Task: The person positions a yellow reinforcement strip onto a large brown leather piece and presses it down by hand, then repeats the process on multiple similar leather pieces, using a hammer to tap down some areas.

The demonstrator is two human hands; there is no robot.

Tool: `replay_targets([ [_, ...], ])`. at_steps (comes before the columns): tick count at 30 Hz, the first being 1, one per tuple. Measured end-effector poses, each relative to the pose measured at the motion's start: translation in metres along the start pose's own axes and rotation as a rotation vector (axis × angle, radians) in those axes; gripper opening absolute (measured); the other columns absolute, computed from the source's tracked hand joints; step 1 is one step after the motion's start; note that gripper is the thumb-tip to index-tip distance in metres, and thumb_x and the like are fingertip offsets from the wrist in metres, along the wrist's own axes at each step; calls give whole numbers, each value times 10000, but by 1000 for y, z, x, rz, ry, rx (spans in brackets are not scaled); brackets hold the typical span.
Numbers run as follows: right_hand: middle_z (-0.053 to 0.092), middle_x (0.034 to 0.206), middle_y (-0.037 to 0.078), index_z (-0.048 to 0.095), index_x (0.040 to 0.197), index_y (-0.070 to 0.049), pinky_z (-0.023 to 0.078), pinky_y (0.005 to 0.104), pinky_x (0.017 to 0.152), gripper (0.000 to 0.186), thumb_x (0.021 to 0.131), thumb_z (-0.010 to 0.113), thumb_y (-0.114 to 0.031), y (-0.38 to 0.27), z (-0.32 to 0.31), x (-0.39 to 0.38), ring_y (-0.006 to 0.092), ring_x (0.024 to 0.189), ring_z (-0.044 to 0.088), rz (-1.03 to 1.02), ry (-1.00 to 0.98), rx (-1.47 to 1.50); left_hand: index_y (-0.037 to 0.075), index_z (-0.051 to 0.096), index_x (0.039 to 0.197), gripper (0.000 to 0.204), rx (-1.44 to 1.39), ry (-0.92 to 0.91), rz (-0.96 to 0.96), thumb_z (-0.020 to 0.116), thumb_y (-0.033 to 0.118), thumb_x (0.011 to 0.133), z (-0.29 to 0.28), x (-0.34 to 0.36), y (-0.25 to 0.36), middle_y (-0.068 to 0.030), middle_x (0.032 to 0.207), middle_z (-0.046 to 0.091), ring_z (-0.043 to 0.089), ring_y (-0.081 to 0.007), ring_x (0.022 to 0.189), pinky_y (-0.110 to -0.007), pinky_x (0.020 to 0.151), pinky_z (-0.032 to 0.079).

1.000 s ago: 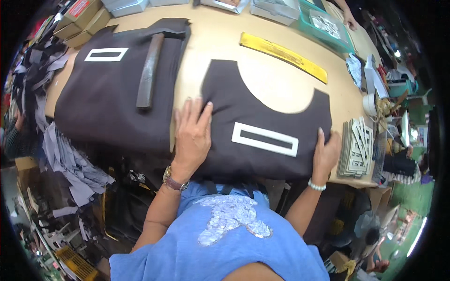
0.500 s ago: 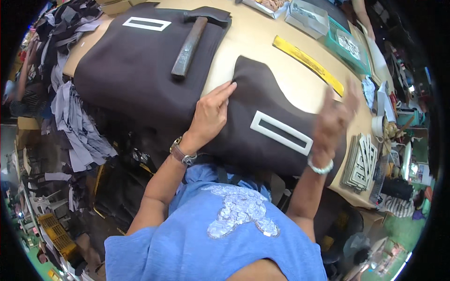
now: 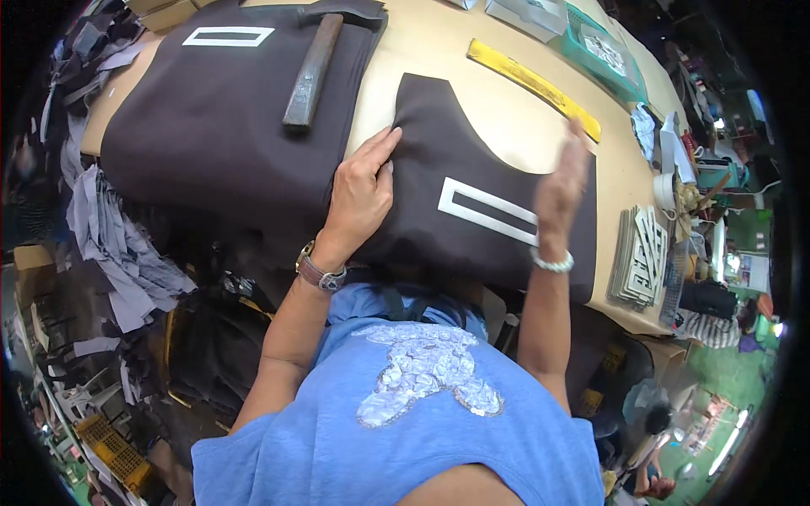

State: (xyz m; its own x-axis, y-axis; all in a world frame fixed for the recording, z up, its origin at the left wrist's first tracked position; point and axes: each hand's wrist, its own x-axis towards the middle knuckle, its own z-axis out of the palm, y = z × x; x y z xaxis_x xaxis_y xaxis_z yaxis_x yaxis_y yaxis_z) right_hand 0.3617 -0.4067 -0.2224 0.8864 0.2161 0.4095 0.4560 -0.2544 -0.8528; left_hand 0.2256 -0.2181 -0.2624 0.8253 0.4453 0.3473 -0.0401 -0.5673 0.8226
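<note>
A dark brown fabric panel (image 3: pixel 422 160) with a curved cut-out lies before me on the table. My left hand (image 3: pixel 363 192) rests at its left edge, fingers stretched out and fingertips on the cloth. Over the panel's right side is my right hand (image 3: pixel 558 194), smeared by motion; its fingers look straight and nothing shows in them. Whether it touches the cloth I cannot tell. Between the hands, a white rectangular frame (image 3: pixel 489 223) lies on the panel, its right end hidden behind my right hand.
To the left, a dark fabric stack (image 3: pixel 219 126) carries a hammer (image 3: pixel 314 76) and another white frame (image 3: pixel 224 43). A yellow strip (image 3: pixel 533 89) lies beyond the panel. Farther right are a teal basket (image 3: pixel 629 86) and stacked white plates (image 3: pixel 629 261). Grey scraps (image 3: pixel 126 244) hang at the left edge.
My right hand has moved slightly left and turned edge-on, its fingers no longer spread. My left hand stays at the panel's edge. The whole view has shifted a little.
</note>
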Motion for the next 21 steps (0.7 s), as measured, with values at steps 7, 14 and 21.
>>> replay_targets([
  [7, 498, 1237, 262, 515, 1149, 80, 350, 402, 1000, 492, 875, 602, -319, 62, -128, -62, 377, 1175, 463, 297, 2, -982, -20, 594, 1156, 358, -49, -9, 3, 522, -49, 807, -6, -6, 3, -196, 1191, 591, 560, -300, 1132, -331, 982, 414],
  [14, 610, 935, 83, 524, 1014, 9, 469, 283, 790, 169, 867, 588, -44, -28, -111, -54, 138, 851, 573, 363, -59, 328, -6, 635, 1120, 361, -335, 123, -329, 598, -46, 764, -100, -27, 77, -129, 1126, 640, 592, -190, 1055, -296, 921, 448],
  [21, 602, 1042, 113, 372, 1293, -10, 473, 269, 805, 617, 763, 686, -6, -178, 25, -32, 168, 899, 596, 133, -951, 698, -27, 490, 1291, 423, 699, 959, 43, 443, 53, 878, -337, -91, 83, -140, 1301, 528, 510, -214, 1185, -321, 999, 392],
])
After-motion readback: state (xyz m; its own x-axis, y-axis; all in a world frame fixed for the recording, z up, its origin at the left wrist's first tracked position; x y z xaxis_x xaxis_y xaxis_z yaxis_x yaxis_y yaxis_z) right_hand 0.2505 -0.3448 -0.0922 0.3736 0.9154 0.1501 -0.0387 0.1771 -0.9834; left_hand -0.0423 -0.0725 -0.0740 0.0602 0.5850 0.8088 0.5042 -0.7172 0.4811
